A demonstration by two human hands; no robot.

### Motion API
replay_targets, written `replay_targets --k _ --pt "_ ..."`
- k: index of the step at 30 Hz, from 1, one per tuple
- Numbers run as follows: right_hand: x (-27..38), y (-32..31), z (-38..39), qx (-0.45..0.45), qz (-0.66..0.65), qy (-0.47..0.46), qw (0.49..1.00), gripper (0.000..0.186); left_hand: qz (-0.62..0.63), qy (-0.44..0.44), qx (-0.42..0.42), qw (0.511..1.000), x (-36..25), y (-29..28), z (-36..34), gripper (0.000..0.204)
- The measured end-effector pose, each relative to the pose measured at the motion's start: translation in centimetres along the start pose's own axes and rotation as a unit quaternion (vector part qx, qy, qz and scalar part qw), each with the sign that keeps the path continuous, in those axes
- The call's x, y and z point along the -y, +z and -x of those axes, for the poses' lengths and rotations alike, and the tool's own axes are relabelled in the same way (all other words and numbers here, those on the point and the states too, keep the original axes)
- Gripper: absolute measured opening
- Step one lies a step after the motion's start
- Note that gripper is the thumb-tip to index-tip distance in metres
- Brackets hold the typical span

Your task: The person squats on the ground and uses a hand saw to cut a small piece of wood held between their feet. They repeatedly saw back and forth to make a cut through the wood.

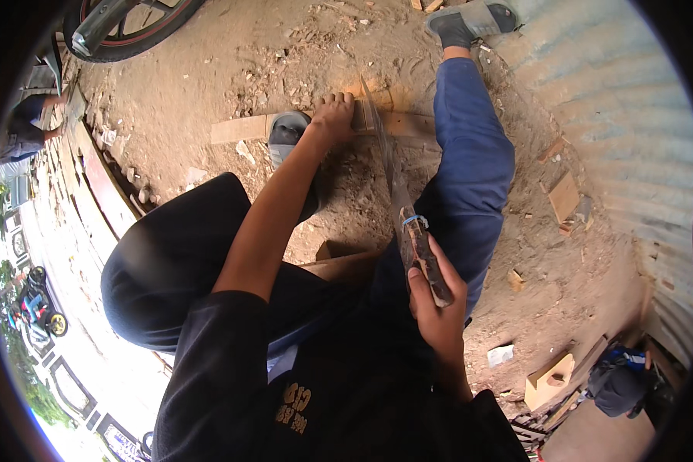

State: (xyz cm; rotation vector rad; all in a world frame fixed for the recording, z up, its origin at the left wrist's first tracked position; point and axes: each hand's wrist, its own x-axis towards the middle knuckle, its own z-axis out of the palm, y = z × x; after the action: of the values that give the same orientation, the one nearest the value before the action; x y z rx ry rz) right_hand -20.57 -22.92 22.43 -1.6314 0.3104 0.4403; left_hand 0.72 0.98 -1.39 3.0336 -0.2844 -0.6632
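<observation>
My right hand (pixel 440 299) is closed around the worn handle (pixel 425 258) of a handsaw, with a blue tie near the blade's base. The long saw blade (pixel 393 169) runs away from me and crosses a narrow wooden board (pixel 239 129) on the ground. Just left of the blade, my left hand (pixel 333 118) presses on the board, its fingers bent over the far edge. A grey sandal (pixel 288 129) on my left foot rests on the board beside that hand. Where exactly the teeth meet the wood is hard to make out.
My right leg (pixel 473 146) stretches forward in blue trousers, right of the saw. Wood scraps (pixel 564 198) lie near a corrugated metal sheet (pixel 624 115) on the right. A motorcycle wheel (pixel 135 35) stands far left. Another person's leg (pixel 25 131) shows at the left edge.
</observation>
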Motion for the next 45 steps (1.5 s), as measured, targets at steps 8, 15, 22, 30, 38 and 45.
replay_targets --k 8,15,22,30,38,45 --pt "0.2 0.5 1.8 0.017 0.058 -0.034 0.998 0.049 0.018 -0.046 0.015 0.999 -0.3 -0.7 -1.1 0.079" --pt "1.1 0.7 4.5 0.032 0.147 -0.058 0.987 0.053 0.054 -0.063 0.007 0.997 -0.4 -0.2 -1.8 0.080" --pt "1.2 1.4 1.6 0.037 0.118 -0.067 0.990 0.051 0.060 -0.056 -0.047 0.996 -0.9 -0.3 -1.0 0.086" --pt "2.9 -0.6 5.2 0.029 0.174 -0.091 0.980 0.050 0.021 -0.052 -0.027 0.998 -0.3 1.0 -2.1 0.097" --pt "0.8 0.5 3.8 0.004 0.175 -0.144 0.974 0.054 0.043 -0.058 -0.020 0.997 0.0 0.0 -2.0 0.102" --pt "1.6 1.6 1.1 0.051 0.133 -0.005 0.990 0.051 0.076 -0.070 -0.004 0.995 -1.0 -0.2 -1.1 0.093"
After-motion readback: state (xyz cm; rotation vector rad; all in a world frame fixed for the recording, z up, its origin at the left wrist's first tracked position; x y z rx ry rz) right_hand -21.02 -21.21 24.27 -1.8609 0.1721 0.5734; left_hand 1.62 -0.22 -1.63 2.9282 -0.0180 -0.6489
